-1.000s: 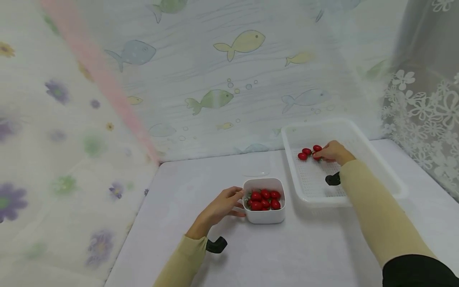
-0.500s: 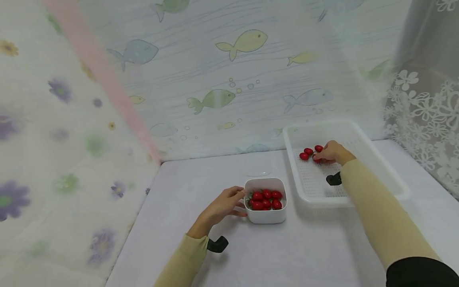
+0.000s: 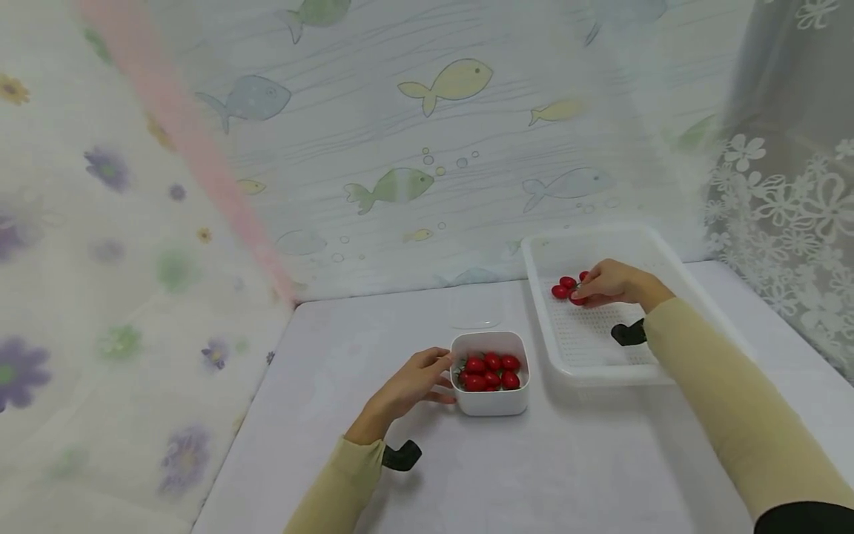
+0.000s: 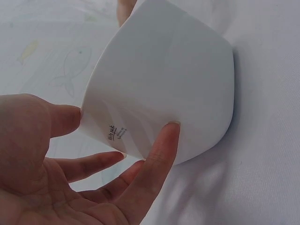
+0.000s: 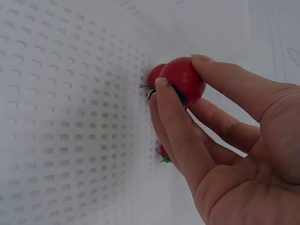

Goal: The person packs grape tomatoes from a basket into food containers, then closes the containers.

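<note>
In the right wrist view, my right hand (image 5: 234, 136) pinches a red cherry tomato (image 5: 187, 77) with a green calyx between thumb and fingertips. It is low over the perforated floor of the white plastic basket (image 3: 567, 373), at the right of the head view. Several other cherry tomatoes (image 3: 560, 291) lie close by, partly hidden by the fingers. My left hand (image 3: 415, 382) touches the left side of a small white box (image 3: 495, 404) with its fingertips, the fingers loosely spread. Red tomatoes (image 3: 492, 362) fill the bottom of that box.
Behind the box lies a clear, thin-edged lid-like piece (image 3: 475, 324). A white cloth covers the table (image 3: 534, 475). Fish-patterned fabric (image 3: 400, 185) hangs behind, flowered fabric (image 3: 120, 341) at the left, and a lace curtain (image 3: 777, 200) at the right.
My right hand has shifted slightly left and toward me in the basket, with the pinched tomato. The left hand and the box keep their places; the head view has moved slightly.
</note>
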`<state>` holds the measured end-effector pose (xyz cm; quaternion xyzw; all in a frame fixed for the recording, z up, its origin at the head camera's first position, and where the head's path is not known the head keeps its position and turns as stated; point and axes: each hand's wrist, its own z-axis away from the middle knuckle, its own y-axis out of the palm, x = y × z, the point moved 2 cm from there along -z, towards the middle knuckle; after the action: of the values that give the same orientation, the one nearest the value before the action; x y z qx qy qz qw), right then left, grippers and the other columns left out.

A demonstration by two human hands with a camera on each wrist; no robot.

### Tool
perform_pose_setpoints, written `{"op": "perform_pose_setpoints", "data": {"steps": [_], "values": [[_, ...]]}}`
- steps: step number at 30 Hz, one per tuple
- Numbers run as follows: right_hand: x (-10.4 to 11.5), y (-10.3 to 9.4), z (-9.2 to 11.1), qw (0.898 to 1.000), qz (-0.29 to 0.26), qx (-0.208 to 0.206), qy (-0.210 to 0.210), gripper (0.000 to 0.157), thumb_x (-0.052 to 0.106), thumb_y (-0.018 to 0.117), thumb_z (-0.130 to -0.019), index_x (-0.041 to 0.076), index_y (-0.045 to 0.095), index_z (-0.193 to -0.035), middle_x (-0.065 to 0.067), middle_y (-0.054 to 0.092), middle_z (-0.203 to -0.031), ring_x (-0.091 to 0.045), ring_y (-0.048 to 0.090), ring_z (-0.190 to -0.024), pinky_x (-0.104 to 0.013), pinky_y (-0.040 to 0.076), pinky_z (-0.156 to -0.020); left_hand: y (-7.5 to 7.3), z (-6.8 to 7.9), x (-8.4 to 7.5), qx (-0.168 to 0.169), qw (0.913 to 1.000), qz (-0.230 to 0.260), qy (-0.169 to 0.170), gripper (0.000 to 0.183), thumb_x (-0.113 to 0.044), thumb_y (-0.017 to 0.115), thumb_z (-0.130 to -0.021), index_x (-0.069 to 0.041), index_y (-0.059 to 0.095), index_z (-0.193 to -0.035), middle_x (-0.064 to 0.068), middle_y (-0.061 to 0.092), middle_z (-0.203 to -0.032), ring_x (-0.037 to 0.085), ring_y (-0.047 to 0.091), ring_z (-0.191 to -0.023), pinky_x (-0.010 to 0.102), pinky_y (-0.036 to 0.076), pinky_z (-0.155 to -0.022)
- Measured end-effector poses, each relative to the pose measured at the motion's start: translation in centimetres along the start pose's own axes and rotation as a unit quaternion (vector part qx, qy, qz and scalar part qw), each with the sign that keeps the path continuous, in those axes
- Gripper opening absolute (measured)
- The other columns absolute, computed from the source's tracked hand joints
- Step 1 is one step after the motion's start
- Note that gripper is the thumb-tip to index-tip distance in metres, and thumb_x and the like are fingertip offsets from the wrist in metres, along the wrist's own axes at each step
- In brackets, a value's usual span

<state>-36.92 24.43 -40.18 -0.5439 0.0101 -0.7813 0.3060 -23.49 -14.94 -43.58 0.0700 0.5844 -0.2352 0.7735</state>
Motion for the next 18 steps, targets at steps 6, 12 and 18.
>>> {"op": "perform_pose_setpoints", "data": {"steps": [6,12,18], "values": [[0.9,0.3,1.3,0.999,0.02,0.024,-0.022,0.04,0.007,0.067,-0.099,-0.02,0.051,-0.124,-0.012,0.071,-0.1,-0.015,0.072,-0.088,-0.03,0.062,-0.086,0.0,0.0,0.2,-0.001,1.0,0.003,-0.008,0.05,-0.036,0.054,-0.108,0.0,0.05,-0.143,0.019,0.055,-0.139,0.028,0.066,-0.105,0.04,0.064,-0.081],[1.9,0.0,2.6,0.997,0.061,0.021,-0.041,0.039,0.012,0.069,-0.099,-0.016,0.055,-0.121,-0.01,0.074,-0.1,-0.017,0.073,-0.09,-0.032,0.061,-0.089,0.0,0.0,-0.2,0.002,1.0,-0.004,-0.003,0.049,-0.034,0.052,-0.109,0.0,0.05,-0.143,0.02,0.054,-0.14,0.029,0.066,-0.107,0.041,0.064,-0.082],[2.7,0.3,3.9,0.996,0.068,0.019,-0.049,0.036,0.012,0.069,-0.099,-0.015,0.058,-0.119,-0.007,0.075,-0.098,-0.013,0.072,-0.086,-0.027,0.061,-0.085,0.0,0.0,-0.3,0.006,0.9999,-0.008,-0.003,0.049,-0.034,0.052,-0.109,0.0,0.049,-0.144,0.02,0.054,-0.141,0.03,0.066,-0.11,0.042,0.064,-0.082]]}}
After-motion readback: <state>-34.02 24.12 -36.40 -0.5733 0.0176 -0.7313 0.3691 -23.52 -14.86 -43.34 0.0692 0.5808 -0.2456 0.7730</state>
